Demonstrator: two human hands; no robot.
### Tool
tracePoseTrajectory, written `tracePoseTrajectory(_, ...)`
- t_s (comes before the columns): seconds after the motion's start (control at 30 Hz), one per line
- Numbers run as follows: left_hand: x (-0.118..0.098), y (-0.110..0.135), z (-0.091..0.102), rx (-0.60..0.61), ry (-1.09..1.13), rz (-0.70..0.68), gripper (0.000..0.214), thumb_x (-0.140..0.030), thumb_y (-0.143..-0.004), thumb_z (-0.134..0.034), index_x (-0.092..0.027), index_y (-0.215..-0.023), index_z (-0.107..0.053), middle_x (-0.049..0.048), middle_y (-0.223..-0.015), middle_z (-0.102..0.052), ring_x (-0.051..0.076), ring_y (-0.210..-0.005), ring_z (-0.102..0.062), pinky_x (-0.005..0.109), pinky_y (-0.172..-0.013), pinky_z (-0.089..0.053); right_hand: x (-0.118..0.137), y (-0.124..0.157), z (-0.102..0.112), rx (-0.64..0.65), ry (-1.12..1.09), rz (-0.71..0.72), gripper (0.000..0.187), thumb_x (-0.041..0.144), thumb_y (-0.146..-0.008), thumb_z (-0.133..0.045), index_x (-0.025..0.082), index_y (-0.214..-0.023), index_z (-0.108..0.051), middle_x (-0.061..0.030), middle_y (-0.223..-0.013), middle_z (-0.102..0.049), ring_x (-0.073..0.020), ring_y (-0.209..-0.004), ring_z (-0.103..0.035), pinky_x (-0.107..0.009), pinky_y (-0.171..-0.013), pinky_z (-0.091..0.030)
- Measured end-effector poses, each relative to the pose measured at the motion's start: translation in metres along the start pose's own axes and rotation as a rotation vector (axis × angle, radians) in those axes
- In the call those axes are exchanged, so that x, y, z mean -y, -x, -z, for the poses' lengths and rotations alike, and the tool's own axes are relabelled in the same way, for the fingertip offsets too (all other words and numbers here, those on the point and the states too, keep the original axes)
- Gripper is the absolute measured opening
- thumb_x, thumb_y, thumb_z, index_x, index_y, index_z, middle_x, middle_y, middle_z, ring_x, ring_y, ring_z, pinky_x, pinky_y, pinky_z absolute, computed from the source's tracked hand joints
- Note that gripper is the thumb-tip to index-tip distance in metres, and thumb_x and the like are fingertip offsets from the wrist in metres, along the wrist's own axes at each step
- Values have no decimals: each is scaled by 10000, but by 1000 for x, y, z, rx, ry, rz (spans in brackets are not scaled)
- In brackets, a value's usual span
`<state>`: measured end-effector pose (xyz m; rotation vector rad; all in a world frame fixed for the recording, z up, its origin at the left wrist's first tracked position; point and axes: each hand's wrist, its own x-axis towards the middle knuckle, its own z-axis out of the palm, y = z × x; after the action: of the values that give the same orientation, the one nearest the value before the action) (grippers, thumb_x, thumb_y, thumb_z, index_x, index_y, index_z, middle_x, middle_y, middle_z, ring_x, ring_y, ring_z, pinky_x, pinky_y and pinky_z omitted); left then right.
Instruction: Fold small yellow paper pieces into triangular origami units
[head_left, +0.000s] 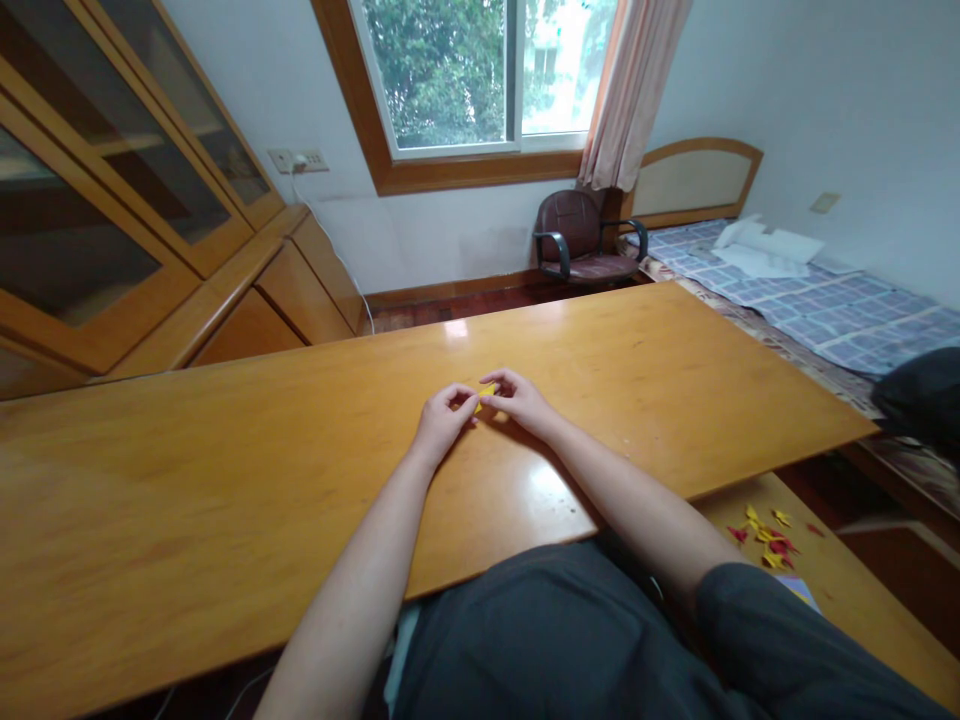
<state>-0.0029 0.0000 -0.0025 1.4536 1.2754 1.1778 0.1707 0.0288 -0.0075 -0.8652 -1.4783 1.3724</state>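
Observation:
Between my hands, just above the wooden table (300, 450), is a small piece of folded yellow paper (486, 393). My left hand (445, 418) pinches its left end between thumb and fingers. From the other side, the thumb and index finger of my right hand (519, 402) are closed on the same paper. My fingers cover part of it, so its full folded shape cannot be made out.
Several folded yellow and red paper pieces (772, 537) lie on a lower wooden surface (847, 580) at the right. Beyond the table stand a brown armchair (577, 235) and a bed (817, 310) with white sheets (769, 248). A glass-fronted cabinet (127, 190) is at the left.

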Motion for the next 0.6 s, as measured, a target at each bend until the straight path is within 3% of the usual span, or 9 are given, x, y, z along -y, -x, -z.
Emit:
tracePoseTrajectory(0.17, 1, 0, 0, -7, -14, 0, 286, -450, -757, -691, -172, -815, -655, 0, -714, -661, 119, -538, -620, 228, -556, -491, 1, 1, 0, 1, 66, -26, 338, 427, -711, -737, 171, -917, -659, 43, -637, -538, -107, -588, -486, -238, -560, -363)
tracePoseTrajectory(0.6, 5, -2, -1, 59, 71, 65, 277, -428, -753, -687, -165, -794, -611, 13, -668, -670, 131, -595, -635, 254, -630, -518, 7, 0, -1, -162, -90, -15, 264, 344, -641, -763, 185, -805, -631, 28, -699, -595, -123, -670, -524, -269, -675, -404)
